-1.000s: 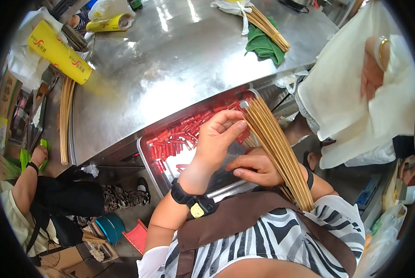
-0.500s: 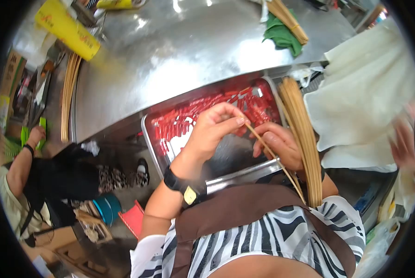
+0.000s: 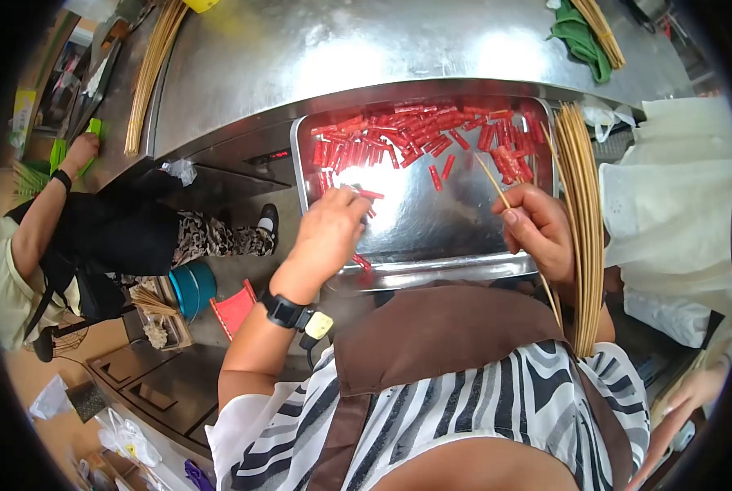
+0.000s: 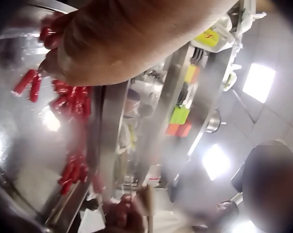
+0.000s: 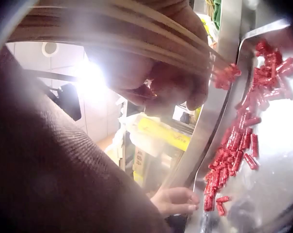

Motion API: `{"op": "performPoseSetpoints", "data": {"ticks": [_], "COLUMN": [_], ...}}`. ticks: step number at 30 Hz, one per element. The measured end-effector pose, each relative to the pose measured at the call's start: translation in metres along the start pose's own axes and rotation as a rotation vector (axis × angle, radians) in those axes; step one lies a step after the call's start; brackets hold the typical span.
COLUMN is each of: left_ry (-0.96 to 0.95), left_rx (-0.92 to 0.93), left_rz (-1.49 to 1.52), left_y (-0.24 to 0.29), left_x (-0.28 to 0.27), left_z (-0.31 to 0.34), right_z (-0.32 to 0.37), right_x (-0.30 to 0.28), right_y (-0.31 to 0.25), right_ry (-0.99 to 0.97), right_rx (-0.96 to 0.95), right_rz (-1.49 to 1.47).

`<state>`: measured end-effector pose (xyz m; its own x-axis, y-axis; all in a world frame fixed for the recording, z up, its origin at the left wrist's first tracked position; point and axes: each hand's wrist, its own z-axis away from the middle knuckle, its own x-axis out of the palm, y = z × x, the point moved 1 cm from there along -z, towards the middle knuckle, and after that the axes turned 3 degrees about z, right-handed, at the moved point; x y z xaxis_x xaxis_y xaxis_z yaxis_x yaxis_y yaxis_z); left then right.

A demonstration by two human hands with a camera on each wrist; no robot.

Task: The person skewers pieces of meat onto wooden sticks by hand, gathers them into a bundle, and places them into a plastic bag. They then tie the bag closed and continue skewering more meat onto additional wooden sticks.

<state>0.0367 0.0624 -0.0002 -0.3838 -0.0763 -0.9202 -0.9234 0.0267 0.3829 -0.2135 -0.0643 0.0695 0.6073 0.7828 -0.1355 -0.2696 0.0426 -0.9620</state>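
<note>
Short red pieces (image 3: 411, 135) lie across the back and left of a metal tray (image 3: 303, 155). My left hand (image 3: 329, 233) is low over the tray's left side, its fingertips beside a few pieces; in the right wrist view, thumb and fingers of the left hand (image 5: 173, 201) stand apart. At the tray's right side, my right hand (image 3: 546, 233) pinches a thin stick (image 3: 491, 178), tip pointing up and left. A thick bundle of sticks (image 3: 585, 237) lies along that hand and forearm. Near the stick's tip is a red clump (image 3: 511, 165); whether it is on a stick, I cannot tell.
Behind the tray runs a steel table (image 3: 399, 41) with a green cloth (image 3: 580, 41) at its right. More sticks (image 3: 152, 78) lie at the left. Another person's hand (image 3: 82, 149) is at far left, near a blue bucket (image 3: 193, 288); pale fabric (image 3: 669, 188) hangs at right.
My left hand has left the stick near the right hand and moved to the pieces at the tray's left. The right hand keeps its pinch on the stick. The head view has shifted.
</note>
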Motion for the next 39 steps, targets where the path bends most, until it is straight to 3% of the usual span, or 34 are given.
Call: {"op": "performPoseSetpoints", "data": {"ticks": [6, 8, 9, 10, 12, 14, 16, 22, 24, 28, 39], "left_ry": [0.076, 0.173, 0.123, 0.118, 0.201, 0.19, 0.18, 0.115, 0.118, 0.124, 0.165], "left_rx": [0.036, -0.153, -0.367, -0.356, -0.378, -0.382, -0.394, -0.44, -0.456, -0.46, -0.35], "left_rz": [0.057, 0.426, 0.776, 0.78, 1.461, 1.587, 1.946, 2.075, 2.082, 2.086, 2.026], "left_y": [-0.008, -0.004, -0.003, 0.001, 0.014, 0.025, 0.033, 0.055, 0.06, 0.065, 0.078], "left_x": [0.022, 0.021, 0.027, 0.027, 0.015, 0.007, 0.007, 0.013, 0.012, 0.013, 0.017], "left_z": [-0.017, -0.022, -0.024, -0.03, -0.047, -0.061, -0.073, -0.093, -0.096, -0.096, -0.096], "right_z": [0.004, 0.005, 0.005, 0.004, 0.001, 0.002, 0.002, 0.004, 0.002, 0.001, 0.001], "right_x": [-0.009, -0.007, -0.006, -0.005, -0.001, 0.004, 0.001, -0.001, -0.001, -0.002, -0.005], "right_y": [0.0, 0.004, 0.005, 0.005, 0.004, -0.001, -0.009, -0.008, 0.002, 0.004, 0.004], "right_ry": [0.022, 0.037, 0.013, 0.025, -0.057, -0.111, -0.152, -0.105, -0.066, -0.053, -0.017], "right_rx": [-0.044, -0.044, -0.036, -0.036, -0.032, -0.013, 0.006, -0.031, -0.164, -0.222, -0.219], "right_rz": [0.004, -0.026, -0.064, -0.062, -0.055, -0.041, 0.037, 0.079, 0.16, 0.224, 0.282]}}
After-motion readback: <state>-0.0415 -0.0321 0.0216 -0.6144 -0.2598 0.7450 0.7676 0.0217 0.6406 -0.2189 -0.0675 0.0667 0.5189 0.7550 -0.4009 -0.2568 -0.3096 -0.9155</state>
